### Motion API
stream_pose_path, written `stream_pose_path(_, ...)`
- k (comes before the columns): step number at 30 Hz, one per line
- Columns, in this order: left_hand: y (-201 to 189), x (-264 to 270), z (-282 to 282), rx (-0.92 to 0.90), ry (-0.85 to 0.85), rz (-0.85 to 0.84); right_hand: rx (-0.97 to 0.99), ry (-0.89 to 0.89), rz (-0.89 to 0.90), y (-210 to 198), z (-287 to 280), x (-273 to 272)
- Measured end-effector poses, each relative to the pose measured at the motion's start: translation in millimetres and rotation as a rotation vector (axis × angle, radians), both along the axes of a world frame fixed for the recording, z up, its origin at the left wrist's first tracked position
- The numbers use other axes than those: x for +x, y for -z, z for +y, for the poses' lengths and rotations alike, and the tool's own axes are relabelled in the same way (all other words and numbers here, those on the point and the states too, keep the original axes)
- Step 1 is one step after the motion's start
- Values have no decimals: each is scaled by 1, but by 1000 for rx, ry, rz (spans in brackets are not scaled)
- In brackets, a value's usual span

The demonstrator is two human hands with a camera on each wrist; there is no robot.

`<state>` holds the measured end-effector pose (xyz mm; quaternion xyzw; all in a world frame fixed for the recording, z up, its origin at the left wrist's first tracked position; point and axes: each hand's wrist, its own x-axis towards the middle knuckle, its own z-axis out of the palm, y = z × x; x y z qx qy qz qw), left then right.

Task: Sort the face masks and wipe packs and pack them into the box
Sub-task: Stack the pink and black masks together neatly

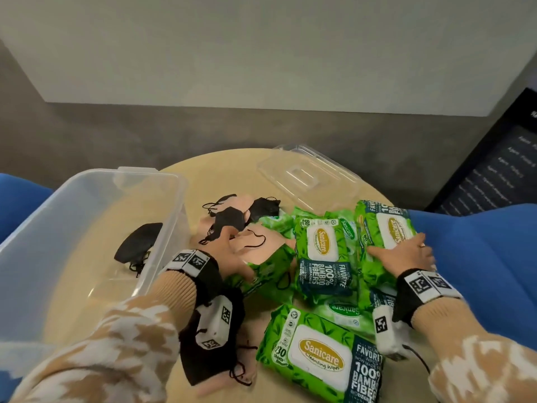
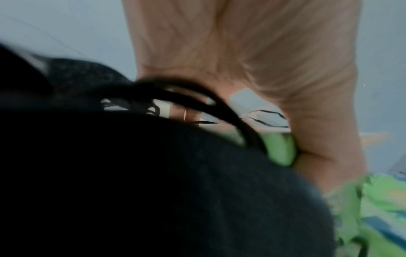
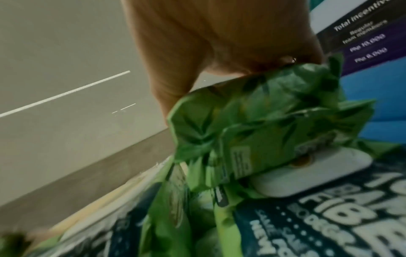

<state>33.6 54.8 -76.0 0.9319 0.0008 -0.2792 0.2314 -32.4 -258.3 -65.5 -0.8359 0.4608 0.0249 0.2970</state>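
A clear plastic box (image 1: 87, 199) stands at the table's left with one black mask (image 1: 136, 242) inside. Black and pink masks (image 1: 235, 219) lie piled mid-table. Several green wipe packs (image 1: 322, 251) lie to the right of them, and one more (image 1: 319, 353) lies at the front. My left hand (image 1: 235, 251) lies spread, palm down, over a pink mask, its thumb on a green pack (image 2: 283, 151). My right hand (image 1: 406, 251) grips the far-right wipe pack (image 1: 389, 228), thumb on top and fingers over its right edge. The right wrist view shows that pack (image 3: 252, 118) tilted up in the grip.
The box's clear lid (image 1: 305, 173) lies at the table's far edge. A black mask (image 1: 203, 359) on a pink one lies at the front, under my left wrist. Blue chairs (image 1: 479, 257) flank the round table, and a dark sign board (image 1: 494, 170) stands at the right.
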Motion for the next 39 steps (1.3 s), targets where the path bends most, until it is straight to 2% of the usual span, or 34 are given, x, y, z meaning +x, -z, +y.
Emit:
stream_pose_path(2, -13, -7, -5, -121, -46, -28, -128, -100, -84, -8, 15, -3)
stream_pose_path(4, -23, -9, -8, -282, -91, -31, -166, -317, -301, -21, 40, -1)
stream_pose_path(5, -30, -10, -12, -379, -105, -32, -56, -448, -373, -27, 56, -1)
stream_pose_path(7, -40, -14, -20, -573, -123, -30, 320, -634, -309, -39, 92, -2)
stream_pose_path(8, -42, -16, -24, -649, -139, -36, 503, -645, -271, -45, 108, -4)
stream_pose_path(10, -44, -20, -30, -761, -190, -67, 770, -531, -320, -53, 127, -5)
stream_pose_path(12, -45, -21, -35, -817, -224, -100, 906, -423, -427, -54, 129, -3)
stream_pose_path(14, -46, -20, -36, -806, -226, -167, 933, -424, -488, -54, 127, -1)
stream_pose_path(17, -49, -15, -38, -604, -221, -327, 901, -447, -565, -46, 123, 2)
stream_pose_path(19, -51, -10, -39, -438, -212, -402, 852, -372, -575, -39, 121, 6)
stream_pose_path(23, -53, 6, -30, -403, -265, -443, 807, -182, -602, -30, 99, 12)
stream_pose_path(27, -52, 14, -11, -367, -335, -417, 770, -78, -694, -37, 63, 17)
stream_pose_path(32, -42, 12, -2, -278, -394, -296, 579, -50, -759, -52, 15, 28)
stream_pose_path(35, -33, 14, -3, -261, -280, -221, 534, -70, -655, -48, -1, 32)
stream_pose_path(39, -15, 20, -9, -353, -90, -106, 354, -259, -481, -38, 3, 30)
